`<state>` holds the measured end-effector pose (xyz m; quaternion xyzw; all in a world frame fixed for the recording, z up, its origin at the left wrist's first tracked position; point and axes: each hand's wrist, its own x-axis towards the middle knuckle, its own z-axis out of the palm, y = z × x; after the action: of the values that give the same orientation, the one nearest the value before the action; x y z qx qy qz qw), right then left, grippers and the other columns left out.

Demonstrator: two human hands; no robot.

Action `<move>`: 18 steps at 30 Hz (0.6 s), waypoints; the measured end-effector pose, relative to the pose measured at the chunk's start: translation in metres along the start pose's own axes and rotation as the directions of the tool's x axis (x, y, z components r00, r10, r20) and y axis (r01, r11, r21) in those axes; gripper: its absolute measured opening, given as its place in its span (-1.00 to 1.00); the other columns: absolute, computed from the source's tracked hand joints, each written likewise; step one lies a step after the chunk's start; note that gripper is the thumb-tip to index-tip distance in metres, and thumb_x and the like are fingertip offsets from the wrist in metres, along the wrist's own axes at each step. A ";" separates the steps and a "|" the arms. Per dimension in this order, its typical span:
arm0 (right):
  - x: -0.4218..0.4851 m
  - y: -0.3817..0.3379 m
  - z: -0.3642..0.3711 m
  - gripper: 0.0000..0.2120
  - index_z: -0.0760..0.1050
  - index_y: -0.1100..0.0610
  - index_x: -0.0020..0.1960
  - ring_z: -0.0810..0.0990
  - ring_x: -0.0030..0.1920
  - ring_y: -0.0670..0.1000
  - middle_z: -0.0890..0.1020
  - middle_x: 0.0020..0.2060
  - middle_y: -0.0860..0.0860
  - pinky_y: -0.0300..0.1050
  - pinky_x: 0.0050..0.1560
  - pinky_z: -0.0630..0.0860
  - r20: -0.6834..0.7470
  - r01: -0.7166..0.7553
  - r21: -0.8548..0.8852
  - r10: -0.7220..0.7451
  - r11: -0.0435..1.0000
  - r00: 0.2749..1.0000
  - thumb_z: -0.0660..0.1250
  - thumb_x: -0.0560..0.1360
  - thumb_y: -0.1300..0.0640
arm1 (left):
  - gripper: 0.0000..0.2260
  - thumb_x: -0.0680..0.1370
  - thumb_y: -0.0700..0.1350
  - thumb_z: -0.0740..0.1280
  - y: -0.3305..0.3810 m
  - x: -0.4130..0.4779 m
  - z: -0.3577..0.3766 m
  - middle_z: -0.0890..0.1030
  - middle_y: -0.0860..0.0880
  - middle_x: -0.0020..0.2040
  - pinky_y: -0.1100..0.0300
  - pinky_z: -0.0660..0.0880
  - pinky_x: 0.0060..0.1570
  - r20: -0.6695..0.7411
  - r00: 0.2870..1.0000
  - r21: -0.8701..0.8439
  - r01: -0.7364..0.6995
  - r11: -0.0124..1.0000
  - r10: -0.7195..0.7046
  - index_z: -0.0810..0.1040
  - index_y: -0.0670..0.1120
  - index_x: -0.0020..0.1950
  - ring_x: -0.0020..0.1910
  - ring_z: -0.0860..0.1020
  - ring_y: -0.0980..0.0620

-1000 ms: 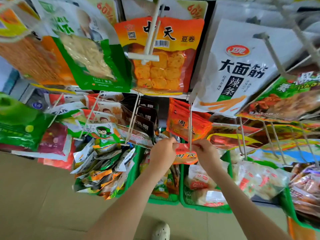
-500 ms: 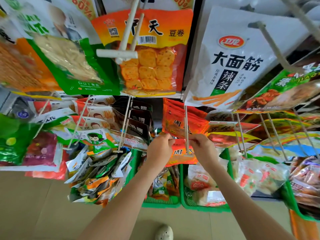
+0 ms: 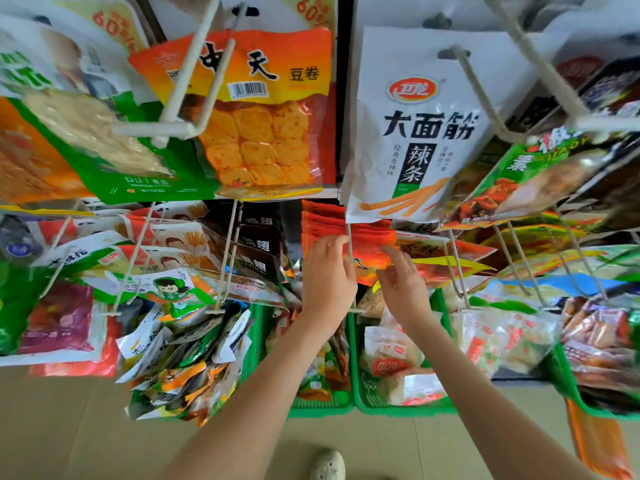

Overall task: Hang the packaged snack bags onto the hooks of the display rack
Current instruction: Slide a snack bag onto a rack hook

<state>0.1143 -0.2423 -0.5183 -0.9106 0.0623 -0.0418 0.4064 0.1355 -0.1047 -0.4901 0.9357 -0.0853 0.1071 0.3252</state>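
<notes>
An orange-red snack bag [image 3: 369,259] hangs threaded on a thin white hook [image 3: 350,271] of the display rack, up against a stack of the same bags [image 3: 329,223] further back on that hook. My left hand [image 3: 327,275] pinches the bag's left edge just left of the hook rod. To the right of the rod, my right hand [image 3: 403,284] has its fingers spread loosely and touches the bag's right edge. The lower part of the bag is hidden behind both hands.
Large bags hang above: an orange tofu-roll bag [image 3: 263,112] and a white spicy-strip bag [image 3: 415,133]. More hooks of packets crowd the left [image 3: 180,289] and right [image 3: 519,237]. Green baskets [image 3: 401,408] of snacks stand on the floor below.
The bag has slid from the hook's tip up the rod to the stack. Both hands moved up with it, and my right hand has loosened its pinch.
</notes>
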 end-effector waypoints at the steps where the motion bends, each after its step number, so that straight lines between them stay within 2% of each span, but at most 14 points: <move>1: -0.012 0.009 -0.007 -0.72 0.45 0.13 0.23 0.45 -0.15 -0.12 0.49 0.06 -0.03 -0.20 -0.13 0.43 -0.034 0.023 -0.020 -0.024 1.000 0.999 0.22 0.54 0.28 | -0.74 0.46 -0.30 0.29 0.008 -0.004 0.001 0.56 -0.13 0.03 -0.01 0.49 0.06 -0.003 0.999 -0.005 -0.040 0.999 0.040 0.52 -0.20 0.15 0.03 0.53 -0.14; 3: -0.032 0.033 -0.022 -0.83 0.54 0.15 0.03 0.46 -0.21 -0.14 0.55 -0.04 0.03 -0.38 -0.17 0.40 -0.071 -0.005 -0.064 0.000 0.998 0.997 0.24 0.52 0.31 | -0.77 0.44 -0.30 0.32 0.021 -0.012 0.007 0.57 -0.11 -0.02 0.01 0.49 0.03 0.029 0.994 0.006 -0.103 0.995 0.103 0.54 -0.18 0.10 -0.01 0.53 -0.12; 5: -0.045 0.052 -0.037 -0.83 0.56 0.10 -0.03 0.54 -0.16 -0.04 0.57 -0.08 0.01 -0.40 -0.15 0.40 -0.038 -0.090 -0.113 0.086 0.990 0.996 0.24 0.52 0.29 | -0.79 0.43 -0.29 0.35 0.031 -0.017 0.012 0.57 -0.08 -0.05 0.05 0.48 0.00 0.089 0.986 0.029 -0.146 0.989 0.143 0.55 -0.15 0.05 -0.04 0.54 -0.10; 7: -0.047 0.059 -0.043 -0.81 0.55 0.10 0.05 0.57 -0.06 0.05 0.58 0.00 0.03 -0.20 -0.09 0.47 0.011 -0.125 -0.181 0.129 0.975 0.992 0.22 0.53 0.26 | -0.80 0.40 -0.28 0.39 0.038 -0.020 0.017 0.58 -0.05 -0.11 0.07 0.48 -0.04 0.144 0.976 0.054 -0.170 0.984 0.161 0.56 -0.13 0.01 -0.09 0.55 -0.09; 9: -0.040 0.055 -0.041 -0.77 0.51 0.12 0.16 0.55 -0.03 0.04 0.55 0.11 0.05 -0.19 -0.07 0.41 0.050 -0.166 -0.186 0.178 0.968 0.983 0.23 0.52 0.23 | -0.81 0.41 -0.28 0.38 0.041 -0.022 0.021 0.60 -0.04 -0.11 0.06 0.48 -0.03 0.190 0.967 0.079 -0.190 0.979 0.172 0.58 -0.13 0.00 -0.08 0.57 -0.09; 10: -0.035 0.053 -0.038 -0.73 0.48 0.11 0.22 0.54 0.01 0.05 0.53 0.16 0.06 -0.19 -0.02 0.41 0.114 -0.206 -0.188 0.229 0.960 0.967 0.24 0.53 0.20 | -0.82 0.44 -0.27 0.36 0.042 -0.022 0.022 0.61 -0.05 -0.09 0.05 0.47 0.01 0.213 0.961 0.088 -0.197 0.976 0.175 0.58 -0.13 0.03 -0.05 0.57 -0.09; 12: -0.032 0.057 -0.035 -0.67 0.43 0.09 0.30 0.50 0.16 0.06 0.48 0.26 0.06 -0.11 0.14 0.42 0.330 -0.274 -0.253 0.349 0.928 0.877 0.24 0.54 0.11 | -0.79 0.50 -0.24 0.30 0.044 -0.027 0.024 0.61 -0.06 0.01 0.02 0.42 0.11 0.260 0.950 0.099 -0.203 0.974 0.171 0.56 -0.14 0.12 0.05 0.55 -0.08; 13: -0.034 0.063 -0.035 -0.65 0.41 0.10 0.31 0.47 0.21 0.07 0.46 0.28 0.07 -0.09 0.19 0.40 0.403 -0.275 -0.303 0.384 0.912 0.831 0.24 0.54 0.09 | -0.78 0.52 -0.23 0.27 0.045 -0.030 0.025 0.60 -0.07 0.05 0.02 0.39 0.15 0.284 0.944 0.102 -0.203 0.974 0.167 0.54 -0.15 0.16 0.09 0.53 -0.08; 14: -0.037 0.070 -0.037 -0.64 0.41 0.12 0.31 0.46 0.23 0.08 0.45 0.29 0.08 -0.09 0.20 0.38 0.411 -0.285 -0.325 0.406 0.902 0.816 0.25 0.54 0.10 | -0.76 0.53 -0.22 0.25 0.045 -0.033 0.026 0.59 -0.08 0.08 0.03 0.37 0.18 0.301 0.939 0.106 -0.207 0.973 0.167 0.53 -0.15 0.19 0.12 0.52 -0.08; 15: -0.042 0.076 -0.042 -0.64 0.41 0.15 0.32 0.47 0.21 0.10 0.46 0.29 0.11 -0.10 0.17 0.39 0.363 -0.330 -0.317 0.435 0.889 0.824 0.26 0.53 0.13 | -0.75 0.54 -0.21 0.25 0.046 -0.036 0.027 0.58 -0.08 0.10 0.03 0.37 0.20 0.312 0.935 0.111 -0.211 0.971 0.167 0.52 -0.15 0.21 0.14 0.51 -0.09; 18: -0.051 0.088 -0.065 -0.58 0.31 0.25 0.37 0.49 0.15 0.20 0.43 0.27 0.22 -0.09 -0.02 0.41 0.091 -0.501 -0.241 0.533 0.831 0.841 0.22 0.53 0.26 | -0.70 0.56 -0.19 0.23 0.049 -0.039 0.029 0.55 -0.08 0.18 0.05 0.33 0.25 0.337 0.928 0.109 -0.205 0.973 0.158 0.47 -0.15 0.29 0.20 0.46 -0.07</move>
<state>0.0482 -0.3408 -0.5422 -0.8973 0.2791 0.1470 0.3087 0.0906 -0.1573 -0.4939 0.9493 -0.2164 -0.0137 0.2276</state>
